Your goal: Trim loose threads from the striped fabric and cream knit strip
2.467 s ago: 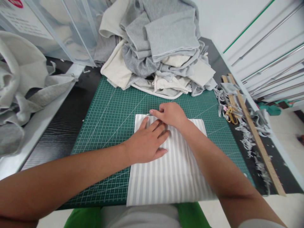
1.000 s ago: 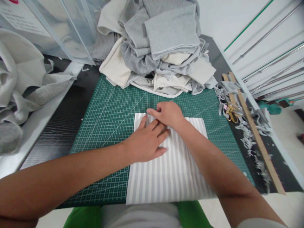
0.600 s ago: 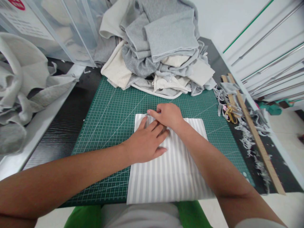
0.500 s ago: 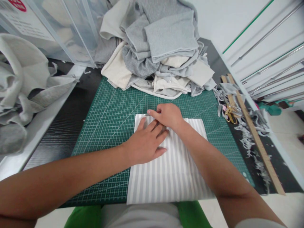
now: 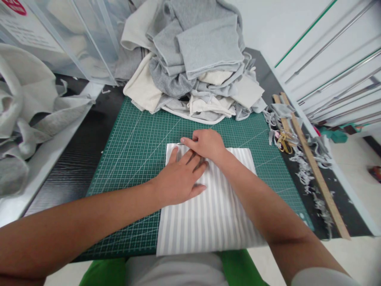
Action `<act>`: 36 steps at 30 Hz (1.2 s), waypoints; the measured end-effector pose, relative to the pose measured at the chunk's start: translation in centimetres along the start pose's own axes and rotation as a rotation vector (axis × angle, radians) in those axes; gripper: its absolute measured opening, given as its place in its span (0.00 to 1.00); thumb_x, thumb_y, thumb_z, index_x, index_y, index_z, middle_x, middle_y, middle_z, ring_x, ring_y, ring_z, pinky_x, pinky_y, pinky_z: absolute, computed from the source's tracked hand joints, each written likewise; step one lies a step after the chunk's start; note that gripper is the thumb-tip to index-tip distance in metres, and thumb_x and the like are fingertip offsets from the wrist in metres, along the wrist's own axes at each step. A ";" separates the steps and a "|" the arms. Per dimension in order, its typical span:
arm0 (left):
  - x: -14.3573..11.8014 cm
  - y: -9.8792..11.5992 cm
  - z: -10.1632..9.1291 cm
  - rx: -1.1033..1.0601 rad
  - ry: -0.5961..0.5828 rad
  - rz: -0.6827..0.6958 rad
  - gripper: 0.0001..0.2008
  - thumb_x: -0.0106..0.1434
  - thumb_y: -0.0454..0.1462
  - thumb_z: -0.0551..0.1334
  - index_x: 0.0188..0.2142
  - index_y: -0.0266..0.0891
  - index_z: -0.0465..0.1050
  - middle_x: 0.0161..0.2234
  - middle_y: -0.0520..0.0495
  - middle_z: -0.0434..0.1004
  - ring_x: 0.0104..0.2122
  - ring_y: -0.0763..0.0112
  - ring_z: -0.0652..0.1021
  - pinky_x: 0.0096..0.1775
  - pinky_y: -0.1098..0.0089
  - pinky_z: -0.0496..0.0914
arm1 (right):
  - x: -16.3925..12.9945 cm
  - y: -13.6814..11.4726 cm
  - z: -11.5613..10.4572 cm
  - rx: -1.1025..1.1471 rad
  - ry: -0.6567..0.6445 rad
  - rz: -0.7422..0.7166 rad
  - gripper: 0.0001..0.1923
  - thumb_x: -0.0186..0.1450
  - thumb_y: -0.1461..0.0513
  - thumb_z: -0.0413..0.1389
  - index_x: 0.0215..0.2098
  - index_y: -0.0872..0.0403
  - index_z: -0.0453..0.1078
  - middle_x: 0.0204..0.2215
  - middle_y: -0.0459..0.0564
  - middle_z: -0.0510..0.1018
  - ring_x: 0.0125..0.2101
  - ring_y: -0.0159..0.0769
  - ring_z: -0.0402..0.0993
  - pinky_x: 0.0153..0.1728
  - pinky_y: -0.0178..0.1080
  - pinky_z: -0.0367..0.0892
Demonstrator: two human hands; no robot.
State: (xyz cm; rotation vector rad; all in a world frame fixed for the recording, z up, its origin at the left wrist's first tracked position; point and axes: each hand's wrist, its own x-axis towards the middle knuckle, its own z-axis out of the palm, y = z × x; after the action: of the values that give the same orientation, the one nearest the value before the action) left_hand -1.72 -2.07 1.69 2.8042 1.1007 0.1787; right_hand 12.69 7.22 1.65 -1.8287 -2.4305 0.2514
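the left hand (image 5: 178, 178) lies flat, fingers spread out, on the grey and white striped cloth (image 5: 208, 210). it presses the cloth down near the far left corner. the cloth is spread on the green cutting mat with white grid lines (image 5: 133, 151), and its near edge hangs just off the mat toward the person.

the right hand (image 5: 206, 145) is right next to the left one, touching it at the fingers. its fingers are pinched together on a thin silver metal tool (image 5: 180, 143). only the tip shows, right at the far edge of the cloth, so i cannot tell what kind of tool it is.

the sharp-looking tip is very close to the left fingers. if the right hand slips, it could poke them. if the left hand lets up, the cloth could slide or bunch, and the tool could go in the wrong spot.

behind the mat is a big pile of grey and cream cloth pieces (image 5: 196, 63). to the right lie a long wooden ruler (image 5: 315, 174), gold scissors (image 5: 284, 141) and little grey cloth scraps (image 5: 303, 171).
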 end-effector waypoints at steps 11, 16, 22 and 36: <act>0.1 0.0 0.0 -0.003 -0.003 0.002 0.28 0.67 0.52 0.51 0.61 0.40 0.60 0.61 0.38 0.60 0.61 0.48 0.57 0.58 0.39 0.51 | 0.0 -0.1 0.0 -0.011 -0.003 0.003 0.31 0.62 0.37 0.45 0.26 0.51 0.73 0.24 0.49 0.76 0.25 0.34 0.66 0.24 0.37 0.49; 0.1 0.0 0.0 -0.002 -0.006 -0.001 0.28 0.67 0.52 0.51 0.61 0.40 0.60 0.61 0.37 0.60 0.61 0.47 0.57 0.58 0.40 0.51 | 0.1 -0.2 0.0 -0.042 -0.005 -0.002 0.29 0.62 0.38 0.47 0.25 0.52 0.73 0.24 0.50 0.77 0.26 0.35 0.68 0.24 0.37 0.49; 0.1 0.0 0.0 -0.004 -0.006 0.002 0.29 0.67 0.53 0.51 0.61 0.40 0.60 0.61 0.38 0.60 0.62 0.47 0.56 0.59 0.41 0.51 | -0.1 -0.1 0.1 -0.025 0.027 0.002 0.30 0.62 0.37 0.45 0.25 0.51 0.72 0.24 0.49 0.77 0.25 0.35 0.68 0.24 0.37 0.48; 0.1 -0.1 0.0 -0.005 0.002 0.008 0.29 0.67 0.52 0.51 0.61 0.40 0.59 0.61 0.39 0.60 0.62 0.47 0.56 0.59 0.41 0.51 | -0.6 -0.2 0.2 -0.016 0.058 0.022 0.29 0.63 0.38 0.45 0.28 0.50 0.74 0.23 0.49 0.77 0.26 0.36 0.70 0.26 0.37 0.51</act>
State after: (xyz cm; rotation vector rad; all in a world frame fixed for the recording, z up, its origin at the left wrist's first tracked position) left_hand -1.72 -1.97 1.71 2.8047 1.0877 0.1850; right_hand 12.64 6.60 1.53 -1.8438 -2.3816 0.1780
